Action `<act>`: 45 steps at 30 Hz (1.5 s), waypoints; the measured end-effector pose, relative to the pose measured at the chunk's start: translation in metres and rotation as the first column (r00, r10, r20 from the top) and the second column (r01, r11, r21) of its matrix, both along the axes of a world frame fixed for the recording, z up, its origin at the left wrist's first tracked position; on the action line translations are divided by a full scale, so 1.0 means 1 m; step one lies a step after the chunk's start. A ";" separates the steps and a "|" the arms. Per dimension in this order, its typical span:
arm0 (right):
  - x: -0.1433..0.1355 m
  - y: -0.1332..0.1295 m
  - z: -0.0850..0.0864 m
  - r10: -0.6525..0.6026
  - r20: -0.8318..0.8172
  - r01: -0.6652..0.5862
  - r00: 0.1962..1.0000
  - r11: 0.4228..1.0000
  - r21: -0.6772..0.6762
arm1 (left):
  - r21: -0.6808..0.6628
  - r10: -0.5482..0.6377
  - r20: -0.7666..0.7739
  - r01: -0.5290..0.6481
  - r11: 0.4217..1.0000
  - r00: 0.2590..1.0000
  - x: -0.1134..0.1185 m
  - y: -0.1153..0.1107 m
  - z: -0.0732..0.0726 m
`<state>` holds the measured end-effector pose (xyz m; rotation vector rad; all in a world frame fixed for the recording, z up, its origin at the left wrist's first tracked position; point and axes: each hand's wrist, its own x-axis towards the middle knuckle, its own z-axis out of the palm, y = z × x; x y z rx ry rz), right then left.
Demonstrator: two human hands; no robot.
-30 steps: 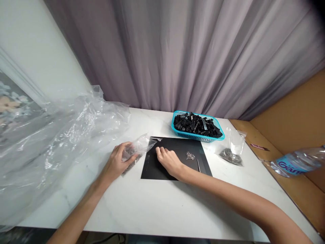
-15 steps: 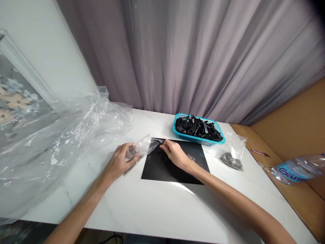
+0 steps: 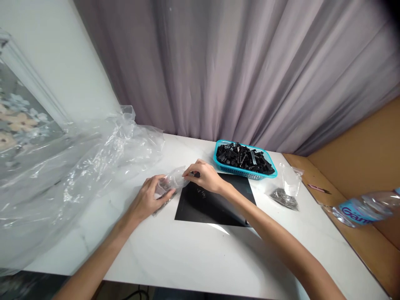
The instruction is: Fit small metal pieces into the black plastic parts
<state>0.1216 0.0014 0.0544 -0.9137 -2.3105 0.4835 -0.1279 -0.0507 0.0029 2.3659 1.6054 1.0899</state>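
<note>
Where my left hand (image 3: 148, 198) is resting, small bag (image 3: 173, 179): thin, wrinkled, clear plastic is holding fine dark bits (image 3: 164, 203); it is lying on the desk (image 3: 187, 258), beside the black sheet's left edge, mouth pointing right.
Black sheet (image 3: 193, 210): flat, smooth and rectangular, it is lying mid-desk and carrying a few shiny metal bits (image 3: 203, 193).
Blue basket (image 3: 240, 171): perforated and round-cornered, it is standing near the desk's back edge, heaped with glossy black pieces (image 3: 243, 158).
Second bag (image 3: 289, 183): clear plastic is slumping around dark contents near the desk's right edge.
Loose plastic (image 3: 93, 154): crumpled and shiny, it is covering the desk's back left corner.
Left fingers (image 3: 156, 179): half-curled, thumb opposite, they are grasping the small bag.
Right fingers (image 3: 190, 168): on my right hand (image 3: 203, 176), they are resting bunched at the bag's mouth; whether they are pinching film or a tiny piece, I cannot tell.
Right forearm (image 3: 268, 223): lying across the black sheet, it is hiding part of it.
Bottle (image 3: 359, 209): beyond the desk's right edge, the view's border is cutting it off.
</note>
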 end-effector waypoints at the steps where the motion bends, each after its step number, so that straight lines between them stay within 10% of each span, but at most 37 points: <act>1: 0.000 0.000 0.000 0.011 -0.021 -0.011 1.000 1.000 -0.006 | -0.001 -0.002 0.004 0.002 1.000 1.000 0.000 0.000 0.000; 5: 0.003 -0.003 0.000 0.074 -0.089 -0.078 0.993 0.996 -0.052 | 0.011 -0.003 0.022 0.003 1.000 1.000 0.000 0.000 -0.002; 10: 0.035 -0.017 -0.015 -0.149 -0.175 0.141 0.973 0.989 -0.053 | -0.011 0.001 0.030 -0.001 1.000 1.000 -0.002 0.000 -0.002; 16: 0.078 -0.026 -0.047 0.110 0.179 -0.093 0.978 0.991 -0.100 | -0.028 0.004 0.027 -0.003 1.000 1.000 -0.003 0.003 0.000; 32: 0.053 -0.035 -0.079 -0.020 -0.022 0.022 1.000 0.997 0.079 | -0.057 0.026 0.054 -0.023 0.998 0.998 0.000 0.002 0.003; 45: 0.030 -0.027 -0.046 -0.046 -0.228 0.058 0.973 0.997 0.047 | -0.036 0.028 0.038 -0.027 0.999 0.999 -0.001 0.002 0.002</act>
